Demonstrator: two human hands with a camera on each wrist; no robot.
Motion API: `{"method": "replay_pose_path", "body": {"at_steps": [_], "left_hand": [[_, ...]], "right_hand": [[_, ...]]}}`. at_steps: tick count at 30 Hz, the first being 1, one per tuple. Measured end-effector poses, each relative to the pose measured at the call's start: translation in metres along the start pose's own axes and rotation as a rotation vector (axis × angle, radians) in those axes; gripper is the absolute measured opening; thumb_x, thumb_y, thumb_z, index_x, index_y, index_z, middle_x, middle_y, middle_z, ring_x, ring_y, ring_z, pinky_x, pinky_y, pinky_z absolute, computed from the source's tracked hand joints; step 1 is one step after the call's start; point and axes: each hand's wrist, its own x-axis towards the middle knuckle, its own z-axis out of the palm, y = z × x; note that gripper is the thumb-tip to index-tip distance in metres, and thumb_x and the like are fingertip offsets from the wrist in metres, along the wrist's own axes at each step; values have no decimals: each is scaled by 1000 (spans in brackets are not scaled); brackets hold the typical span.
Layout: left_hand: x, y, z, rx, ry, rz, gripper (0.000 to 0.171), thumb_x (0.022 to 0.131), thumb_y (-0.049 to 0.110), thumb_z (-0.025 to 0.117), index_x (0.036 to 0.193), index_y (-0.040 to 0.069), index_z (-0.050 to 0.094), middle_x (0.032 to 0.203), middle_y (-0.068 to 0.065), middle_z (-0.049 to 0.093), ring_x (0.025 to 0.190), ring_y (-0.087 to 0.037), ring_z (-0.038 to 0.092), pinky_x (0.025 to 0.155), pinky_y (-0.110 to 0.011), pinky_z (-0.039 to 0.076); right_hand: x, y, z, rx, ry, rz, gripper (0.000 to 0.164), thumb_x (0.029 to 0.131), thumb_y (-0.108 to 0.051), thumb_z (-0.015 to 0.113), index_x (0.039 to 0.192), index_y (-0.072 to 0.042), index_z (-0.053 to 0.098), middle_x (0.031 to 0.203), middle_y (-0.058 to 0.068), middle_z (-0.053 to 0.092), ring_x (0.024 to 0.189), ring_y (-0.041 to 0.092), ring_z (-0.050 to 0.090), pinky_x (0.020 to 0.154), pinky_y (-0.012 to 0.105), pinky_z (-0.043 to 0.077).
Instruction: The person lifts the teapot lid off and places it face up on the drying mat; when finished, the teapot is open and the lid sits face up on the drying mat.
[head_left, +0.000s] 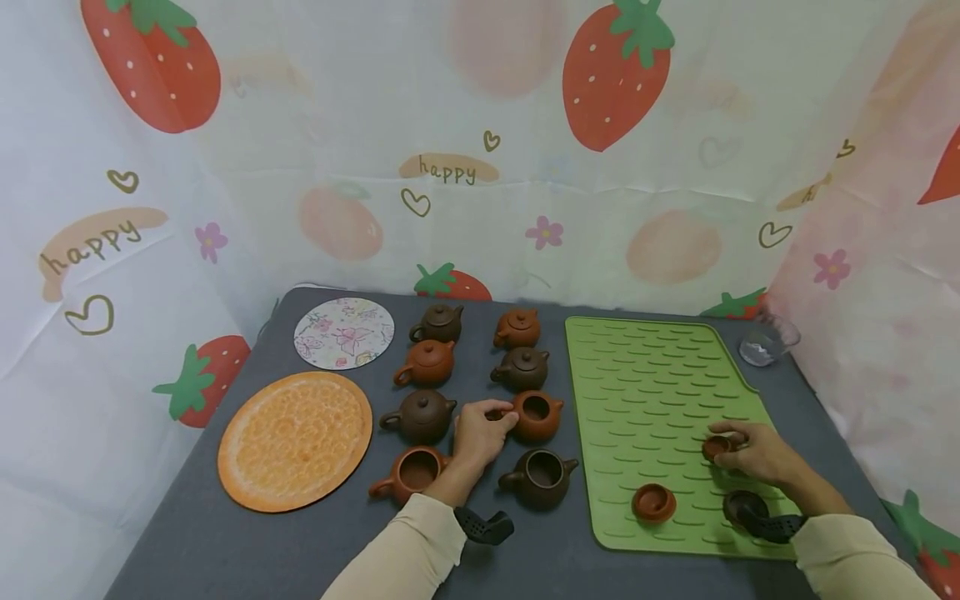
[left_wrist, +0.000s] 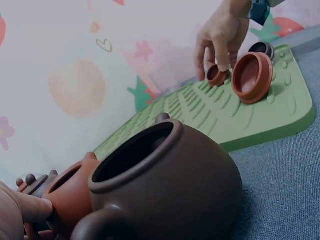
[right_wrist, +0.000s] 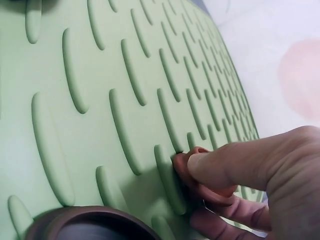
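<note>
My left hand (head_left: 483, 432) holds a reddish-brown teapot (head_left: 546, 427) without its lid at the handle side; in the left wrist view the thumb lies against this teapot (left_wrist: 75, 192). My right hand (head_left: 757, 454) pinches a small reddish lid (right_wrist: 197, 177), hollow side up, at the green mat (head_left: 637, 400). Nearer me on the mat lie another upturned reddish lid (head_left: 654, 503) and a dark brown lid (head_left: 742, 505), partly covered by the wrist camera. A dark lidless teapot (head_left: 542, 483) and a reddish lidless one (head_left: 416, 473) stand either side of my left forearm.
Several lidded teapots, such as a dark one (head_left: 422, 417) and a reddish one (head_left: 517, 328), stand in two columns. To the left lie an orange-patterned round mat (head_left: 296, 442) and a floral round mat (head_left: 345, 333). A clear glass pitcher (head_left: 761, 346) stands at the back right.
</note>
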Motion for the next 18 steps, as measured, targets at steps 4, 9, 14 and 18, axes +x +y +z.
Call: {"method": "replay_pose_path", "body": {"at_steps": [4,9,14,18], "left_hand": [[0,4,-3,17,-10,-5,11,83,23,78,93,17,78,84,6,67,87,-20,60,77,-39,48],[-3,18,-15,36,-13,40,20,85,22,76,101,12,76,89,2,69,86,-20,63,75,-39,51],[-7,42,-36,4,-1,144,23,87,21,74,107,10,75,94,-2,69,79,-20,63,67,-38,52],[-11,55,-56,-56,24,222,22,87,21,73,107,12,75,96,-5,70,83,-23,63,65,-39,52]], "right_hand": [[-2,-2,-2,-63,39,5,55,89,-15,70,131,13,48,100,23,55,78,30,55,60,39,45],[-8,-8,-8,-147,119,-3,55,94,-27,65,132,9,49,112,32,54,98,46,54,67,47,49],[-12,-20,-12,-151,180,-44,51,96,-23,62,133,9,49,119,37,49,102,50,53,68,49,51],[-14,-32,-14,-142,205,-81,52,96,-25,63,135,7,49,121,35,50,102,46,54,69,47,51]]}}
